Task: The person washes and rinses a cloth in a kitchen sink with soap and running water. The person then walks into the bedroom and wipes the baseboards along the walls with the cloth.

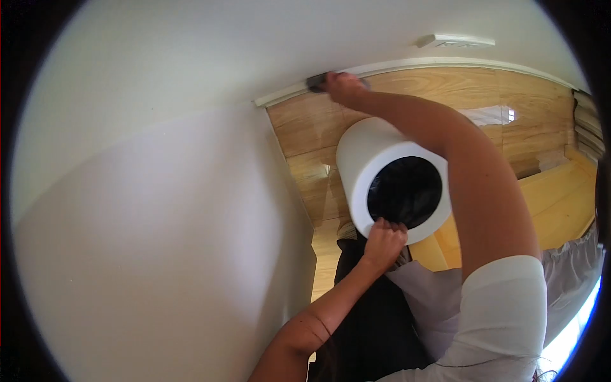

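Note:
My left hand (pixel 386 243) is closed on the near rim of a white round trash bin (pixel 358 156). The bin is tilted towards me, and a black bin liner (pixel 404 191) shows inside its opening. Stretched out beyond the bin, my right hand (pixel 345 88) grips a dark grey cloth-like thing (pixel 316 83) low against the white baseboard (pixel 407 64). Its exact kind is too blurred to tell, and my fingers cover part of it.
A white wall (pixel 159 191) stands close on the left, its corner meeting the wood-look floor (pixel 439 83). On the far wall is a white outlet strip (pixel 457 42). A pale wooden piece (pixel 566 197) and a grey fabric drape (pixel 573 267) are at the right.

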A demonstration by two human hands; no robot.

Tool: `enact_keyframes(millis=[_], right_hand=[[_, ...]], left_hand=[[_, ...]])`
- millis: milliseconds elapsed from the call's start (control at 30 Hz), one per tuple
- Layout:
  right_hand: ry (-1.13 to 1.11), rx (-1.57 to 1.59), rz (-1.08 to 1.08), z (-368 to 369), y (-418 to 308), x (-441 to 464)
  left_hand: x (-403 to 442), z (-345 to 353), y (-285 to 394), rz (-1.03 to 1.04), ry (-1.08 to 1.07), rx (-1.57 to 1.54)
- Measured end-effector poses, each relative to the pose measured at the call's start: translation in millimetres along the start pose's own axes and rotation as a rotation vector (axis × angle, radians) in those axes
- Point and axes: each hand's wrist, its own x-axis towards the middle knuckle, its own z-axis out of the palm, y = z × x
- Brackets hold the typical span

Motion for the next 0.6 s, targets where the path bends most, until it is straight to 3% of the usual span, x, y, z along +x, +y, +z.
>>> enact_keyframes(millis=[100,200,400,600], right_hand=[[0.016,0.065,0.044,-3.0,62.1,-67.0],[-0.105,0.131,0.250,11.2,92.8,-103.4],[0.005,0.319,0.473,75.2,176.5,-201.8],[-0.023,0.463,0.836,111.8,216.5,-262.5]], left_hand=[[-6.8,-6.8,-7.9,-0.117,0.006,-0.087],[-3.4,-23.6,-22.5,-0.251,-0.022,-0.161],[30.7,-35.6,4.7,-0.575,0.029,0.079],[37.1,-20.8,-13.8,-0.679,0.115,0.184]])
